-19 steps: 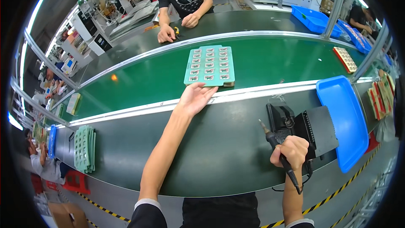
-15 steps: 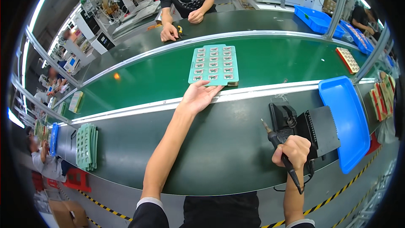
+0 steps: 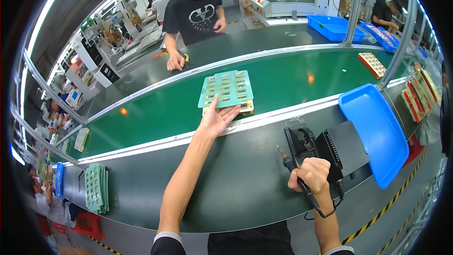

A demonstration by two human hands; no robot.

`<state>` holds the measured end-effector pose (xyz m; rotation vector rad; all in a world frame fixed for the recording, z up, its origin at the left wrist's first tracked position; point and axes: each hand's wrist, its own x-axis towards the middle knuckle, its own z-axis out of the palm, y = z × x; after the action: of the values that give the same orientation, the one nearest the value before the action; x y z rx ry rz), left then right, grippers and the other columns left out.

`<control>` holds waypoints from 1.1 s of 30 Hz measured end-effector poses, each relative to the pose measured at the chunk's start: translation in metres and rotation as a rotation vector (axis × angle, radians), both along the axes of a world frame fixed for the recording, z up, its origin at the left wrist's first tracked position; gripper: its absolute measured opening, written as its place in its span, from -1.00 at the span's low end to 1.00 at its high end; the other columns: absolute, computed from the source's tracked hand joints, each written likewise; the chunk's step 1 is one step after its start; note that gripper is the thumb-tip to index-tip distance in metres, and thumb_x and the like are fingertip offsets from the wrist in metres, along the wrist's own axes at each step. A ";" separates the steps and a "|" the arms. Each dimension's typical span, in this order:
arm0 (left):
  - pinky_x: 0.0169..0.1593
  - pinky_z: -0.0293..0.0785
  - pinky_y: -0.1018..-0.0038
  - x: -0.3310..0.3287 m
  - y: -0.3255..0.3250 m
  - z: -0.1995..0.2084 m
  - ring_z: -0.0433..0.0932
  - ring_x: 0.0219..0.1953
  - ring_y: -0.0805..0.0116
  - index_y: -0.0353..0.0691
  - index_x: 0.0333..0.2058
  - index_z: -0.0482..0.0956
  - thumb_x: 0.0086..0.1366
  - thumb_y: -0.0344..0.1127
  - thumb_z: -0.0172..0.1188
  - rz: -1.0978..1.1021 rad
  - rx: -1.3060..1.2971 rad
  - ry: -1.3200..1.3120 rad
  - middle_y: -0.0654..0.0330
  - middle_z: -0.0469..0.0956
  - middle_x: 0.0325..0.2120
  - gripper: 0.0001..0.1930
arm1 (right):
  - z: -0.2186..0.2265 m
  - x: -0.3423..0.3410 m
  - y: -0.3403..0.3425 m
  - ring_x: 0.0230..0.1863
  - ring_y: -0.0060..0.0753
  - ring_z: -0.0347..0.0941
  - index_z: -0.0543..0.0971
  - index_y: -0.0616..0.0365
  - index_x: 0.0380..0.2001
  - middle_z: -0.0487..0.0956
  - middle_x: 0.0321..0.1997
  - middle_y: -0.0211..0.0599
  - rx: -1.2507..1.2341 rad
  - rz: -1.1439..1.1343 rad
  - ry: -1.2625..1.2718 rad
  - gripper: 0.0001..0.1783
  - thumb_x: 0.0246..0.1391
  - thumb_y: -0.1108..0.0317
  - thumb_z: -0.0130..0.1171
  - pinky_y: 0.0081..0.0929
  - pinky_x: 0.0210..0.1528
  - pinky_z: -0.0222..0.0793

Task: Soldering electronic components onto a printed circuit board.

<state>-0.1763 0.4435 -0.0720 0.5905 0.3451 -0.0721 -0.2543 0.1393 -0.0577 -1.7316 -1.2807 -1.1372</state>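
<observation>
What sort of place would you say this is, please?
Most likely a factory assembly line: a long green conveyor belt runs past the workbench, the person's right hand holds what looks like a soldering iron, and large machinery stands beyond.

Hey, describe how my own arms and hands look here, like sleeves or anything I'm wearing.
Your left hand and right hand are bare, with no gloves, rings or watch visible. The forearms are uncovered too. Dark sleeves end in pale cuffs; no markings show.
</observation>
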 end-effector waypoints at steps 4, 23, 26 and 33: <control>0.01 0.51 0.34 0.009 0.015 0.004 0.47 -0.03 0.03 -0.46 -0.07 0.34 0.34 -0.26 -0.06 0.060 0.318 -0.050 -0.28 0.40 -0.10 -0.66 | 0.006 0.000 0.009 -0.82 -0.45 0.13 0.33 0.16 -0.61 0.18 -0.79 -0.45 0.013 0.037 0.003 -0.77 -0.41 0.60 0.15 -0.58 -0.78 0.00; -0.38 0.28 0.63 -0.369 0.244 0.058 0.40 -0.53 0.58 -0.23 -0.46 0.52 0.30 -0.02 -0.01 1.192 1.287 0.144 0.31 0.46 -0.59 -0.62 | 0.001 -0.019 0.019 -0.80 -0.27 0.16 0.31 0.21 -0.67 0.24 -0.79 -0.26 0.084 0.121 0.110 -0.82 -0.06 0.47 -0.01 -0.44 -0.74 0.00; -0.54 0.20 0.62 -0.450 0.297 0.048 0.35 -0.65 0.59 -0.23 -0.42 0.51 0.29 -0.01 0.00 1.277 1.361 0.344 0.35 0.43 -0.65 -0.63 | 0.007 -0.025 0.018 -0.78 -0.26 0.18 0.27 0.21 -0.79 0.24 -0.79 -0.26 0.069 0.064 0.175 -0.69 -0.05 0.41 0.01 -0.44 -0.72 0.01; -0.76 -0.01 0.67 -0.521 0.361 0.026 0.22 -0.79 0.61 -0.17 -0.49 0.43 0.30 -0.06 -0.03 1.434 0.994 0.315 0.36 0.37 -0.70 -0.68 | -0.003 -0.017 0.015 -0.78 -0.29 0.19 0.32 0.21 -0.62 0.27 -0.78 -0.24 0.104 0.069 0.168 -0.85 -0.05 0.44 0.00 -0.44 -0.72 0.04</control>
<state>-0.6968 0.8044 -0.0455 1.1803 1.0628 1.4748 -0.2716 0.1543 -0.0608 -1.6563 -1.1492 -0.9797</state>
